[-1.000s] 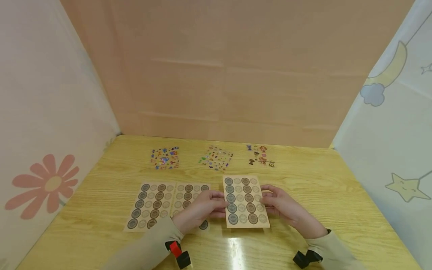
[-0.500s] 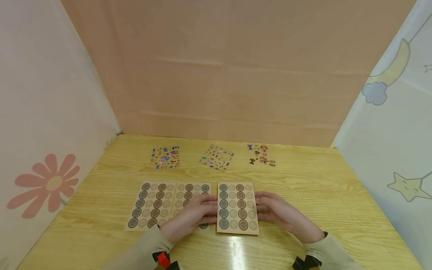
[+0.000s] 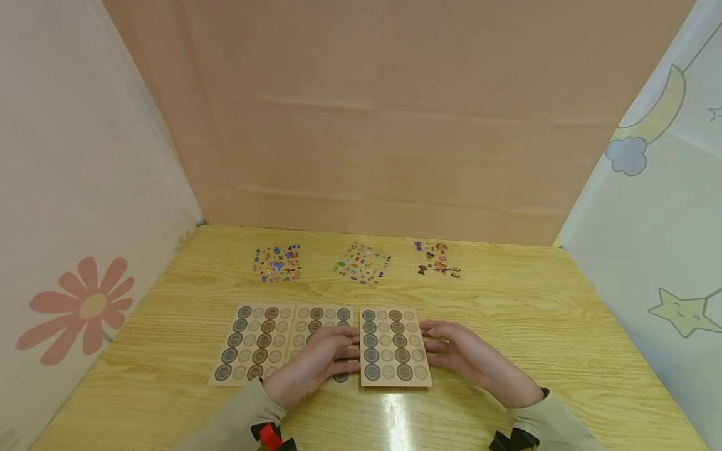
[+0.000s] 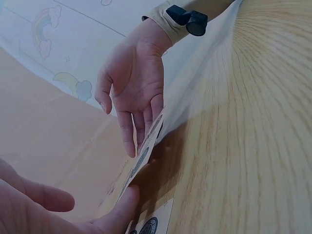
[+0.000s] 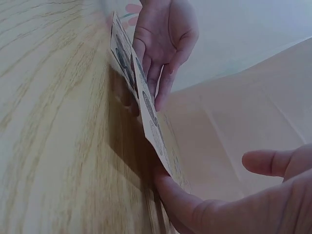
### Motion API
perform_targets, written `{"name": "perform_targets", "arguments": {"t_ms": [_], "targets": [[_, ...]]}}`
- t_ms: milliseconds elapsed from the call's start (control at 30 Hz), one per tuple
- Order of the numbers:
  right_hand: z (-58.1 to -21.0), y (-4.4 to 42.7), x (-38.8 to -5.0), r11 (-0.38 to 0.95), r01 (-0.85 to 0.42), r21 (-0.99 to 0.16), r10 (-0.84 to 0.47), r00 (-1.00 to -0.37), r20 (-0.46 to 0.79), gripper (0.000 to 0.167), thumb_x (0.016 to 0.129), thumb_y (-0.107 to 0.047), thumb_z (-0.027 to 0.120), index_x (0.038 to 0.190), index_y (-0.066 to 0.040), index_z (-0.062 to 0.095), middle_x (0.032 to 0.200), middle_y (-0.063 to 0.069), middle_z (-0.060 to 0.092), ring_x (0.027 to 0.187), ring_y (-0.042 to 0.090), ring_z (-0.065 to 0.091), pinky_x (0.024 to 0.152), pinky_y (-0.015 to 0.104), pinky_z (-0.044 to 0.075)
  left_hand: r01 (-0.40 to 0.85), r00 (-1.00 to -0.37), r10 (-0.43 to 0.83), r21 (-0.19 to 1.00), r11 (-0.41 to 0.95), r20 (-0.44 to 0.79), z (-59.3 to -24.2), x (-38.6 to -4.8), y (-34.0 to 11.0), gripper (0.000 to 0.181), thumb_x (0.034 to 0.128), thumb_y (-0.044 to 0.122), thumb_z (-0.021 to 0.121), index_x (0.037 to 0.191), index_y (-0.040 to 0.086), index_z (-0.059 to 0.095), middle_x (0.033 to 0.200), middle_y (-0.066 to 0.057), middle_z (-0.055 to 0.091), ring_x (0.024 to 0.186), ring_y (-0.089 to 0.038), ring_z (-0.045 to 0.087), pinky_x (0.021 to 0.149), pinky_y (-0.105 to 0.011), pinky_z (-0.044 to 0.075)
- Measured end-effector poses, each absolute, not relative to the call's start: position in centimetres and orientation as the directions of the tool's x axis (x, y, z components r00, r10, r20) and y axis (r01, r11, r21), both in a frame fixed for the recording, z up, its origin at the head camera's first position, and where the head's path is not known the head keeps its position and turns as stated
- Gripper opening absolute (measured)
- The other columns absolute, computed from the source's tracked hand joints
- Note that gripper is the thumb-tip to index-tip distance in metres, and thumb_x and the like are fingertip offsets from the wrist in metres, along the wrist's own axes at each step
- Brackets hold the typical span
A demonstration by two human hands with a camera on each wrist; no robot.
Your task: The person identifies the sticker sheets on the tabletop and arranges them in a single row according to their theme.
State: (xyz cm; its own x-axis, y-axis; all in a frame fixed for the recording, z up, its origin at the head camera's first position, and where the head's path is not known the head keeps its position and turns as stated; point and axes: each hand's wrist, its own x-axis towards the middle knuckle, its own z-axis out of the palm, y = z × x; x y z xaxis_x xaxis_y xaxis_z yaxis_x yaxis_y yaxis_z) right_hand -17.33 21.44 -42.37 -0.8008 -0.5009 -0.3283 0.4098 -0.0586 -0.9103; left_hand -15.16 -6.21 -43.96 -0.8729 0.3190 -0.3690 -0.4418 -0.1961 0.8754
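Observation:
A cream sheet with columns of round grey and brown stickers [image 3: 393,347] lies between the two hands in the head view. My left hand [image 3: 313,365] touches its left edge with extended fingers, above part of another round-sticker sheet [image 3: 301,313]. On the opposite edge are the extended fingers of my right hand [image 3: 474,357]. Both wrist views show the sheet [image 4: 141,158] [image 5: 155,126] slightly raised, with shadow beneath and fingertips at or under its edges. The thumbs stand away from it.
Another round-sticker sheet [image 3: 251,344] lies at the left. Three clear sheets of small colourful stickers [image 3: 276,263] [image 3: 362,263] [image 3: 437,260] lie in a row farther back on the wooden table [image 3: 519,294]. Printed cloth walls stand on both sides, with a plain one behind.
The sheet between my hands has moved left and lower, to beside the other round-sticker sheets. Both hands have moved with it, and the thumbs have come off its top.

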Motion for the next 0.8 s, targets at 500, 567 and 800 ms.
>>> {"name": "perform_targets", "arguments": {"t_ms": [500,567,800], "targets": [[-42.13,21.34,-17.42,-0.086,0.447,-0.89,-0.491,-0.797,-0.352,0.063,0.099,-0.018,0.039,0.145,0.013,0.008,0.146,0.033,0.019,0.129,0.039,0.037,0.106,0.048,0.036,-0.446,-0.874,0.318,0.865,-0.228,-0.367,-43.47,-14.81,-7.14,0.043,0.0945,0.006,0.044,0.131,-0.017,0.039,0.122,-0.028,0.046,0.099,-0.032,0.055,0.087,-0.046,0.052],[-42.1,21.38,-17.42,-0.082,0.447,-0.891,-0.495,-0.794,-0.353,0.065,0.099,-0.02,0.04,0.146,0.012,0.008,0.147,0.033,0.018,0.13,0.039,0.036,0.105,0.048,0.036,-0.449,-0.872,0.319,0.866,-0.222,-0.371,-43.33,-14.77,-7.16,0.044,0.0944,0.007,0.044,0.131,-0.017,0.039,0.121,-0.028,0.046,0.099,-0.032,0.056,0.087,-0.046,0.052],[-42.22,21.5,-17.33,-0.073,0.453,-0.889,-0.485,-0.795,-0.365,0.064,0.099,-0.019,0.04,0.146,0.012,0.009,0.148,0.033,0.019,0.129,0.038,0.037,0.104,0.048,0.038,-0.466,-0.864,0.322,0.857,-0.218,-0.388,-43.09,-14.65,-7.13,0.042,0.0956,0.014,0.048,0.125,-0.015,0.043,0.117,-0.025,0.046,0.096,-0.031,0.055,0.087,-0.045,0.053]]}}
